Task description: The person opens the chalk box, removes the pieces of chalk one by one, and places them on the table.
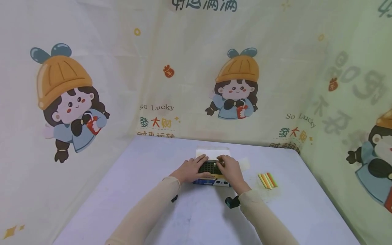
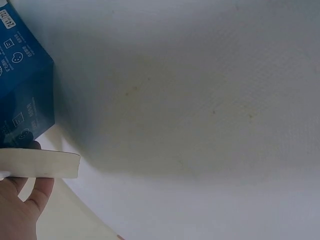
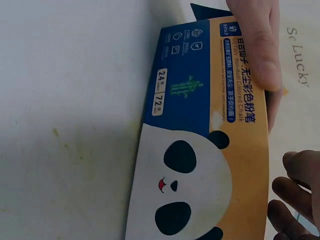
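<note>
Head view: a person's two hands are working over a chalk box [image 1: 206, 181], which is sitting on a pale bench [image 1: 190, 223], straight ahead of the body. The opening is done: a white lid flap [image 1: 212, 153] is showing along the far side, and a dark grid of holes [image 1: 209, 167] is facing up between the hands. Most visible holes are looking dark, with one small pale spot showing near the right fingers. Several coloured chalk sticks [image 1: 267, 181] are lying side by side on the bench, apart from the box, to its right. The job therefore seems underway rather than finished, with sticks outside and the lid not closed; whether chalk is going in or coming out, the pictures are not settling.

The box's long axis is running left to right across the bench. Its printed side is facing the person, with a panda face [image 1: 221, 182] towards the right end.

The left hand [image 1: 191, 169] is keeping its grip firmly closed across the box's left part, thumb on the near side, fingers on the far side. The left wrist view is showing a pale end flap [image 2: 42, 164] partly hiding fingers. The right hand [image 1: 230, 169] is reaching over the right part with bent fingers; how far its grip is open, and whether it is holding anything, cannot be told.
</note>
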A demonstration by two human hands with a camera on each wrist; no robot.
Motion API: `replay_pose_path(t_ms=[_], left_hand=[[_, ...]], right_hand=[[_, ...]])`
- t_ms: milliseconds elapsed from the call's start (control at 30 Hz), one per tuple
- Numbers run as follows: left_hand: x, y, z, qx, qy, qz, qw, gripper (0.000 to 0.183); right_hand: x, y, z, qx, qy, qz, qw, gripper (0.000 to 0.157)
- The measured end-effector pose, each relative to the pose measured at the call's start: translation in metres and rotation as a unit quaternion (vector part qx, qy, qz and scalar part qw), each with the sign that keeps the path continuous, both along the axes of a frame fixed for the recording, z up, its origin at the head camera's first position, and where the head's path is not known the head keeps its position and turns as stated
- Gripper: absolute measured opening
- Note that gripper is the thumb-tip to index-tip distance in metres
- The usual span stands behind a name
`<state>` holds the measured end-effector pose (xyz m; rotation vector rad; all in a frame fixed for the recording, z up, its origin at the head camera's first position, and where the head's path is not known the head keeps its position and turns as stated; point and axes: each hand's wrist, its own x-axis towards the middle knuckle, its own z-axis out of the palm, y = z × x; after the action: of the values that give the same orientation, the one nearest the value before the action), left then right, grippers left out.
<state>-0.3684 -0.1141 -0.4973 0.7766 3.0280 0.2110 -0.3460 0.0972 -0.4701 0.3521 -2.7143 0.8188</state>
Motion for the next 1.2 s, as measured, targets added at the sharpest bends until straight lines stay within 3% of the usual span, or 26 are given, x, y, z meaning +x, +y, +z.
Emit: replay_pose_path(t_ms=[167, 467, 933, 1200], left_hand=[[0.002, 0.002, 0.002, 0.000, 0.000, 0.003, 1.0000, 0.089], [0.002, 0.001, 0.001, 0.002, 0.001, 0.003, 1.0000, 0.089], [0.005, 0.001, 0.002, 0.006, 0.004, 0.003, 1.0000, 0.088], [0.007, 0.002, 0.004, 0.011, 0.004, 0.003, 0.9999, 0.089]], right_hand=[[-0.002, -0.004, -0.007, 0.008, -0.013, 0.006, 1.000, 0.021], [-0.006, -0.011, -0.013, 0.013, -0.055, -0.023, 0.998, 0.018], [-0.006, -0.015, -0.013, 0.068, -0.030, -0.035, 0.997, 0.013], [-0.006, -0.014, -0.011, 0.067, -0.036, -0.034, 0.997, 0.014]])
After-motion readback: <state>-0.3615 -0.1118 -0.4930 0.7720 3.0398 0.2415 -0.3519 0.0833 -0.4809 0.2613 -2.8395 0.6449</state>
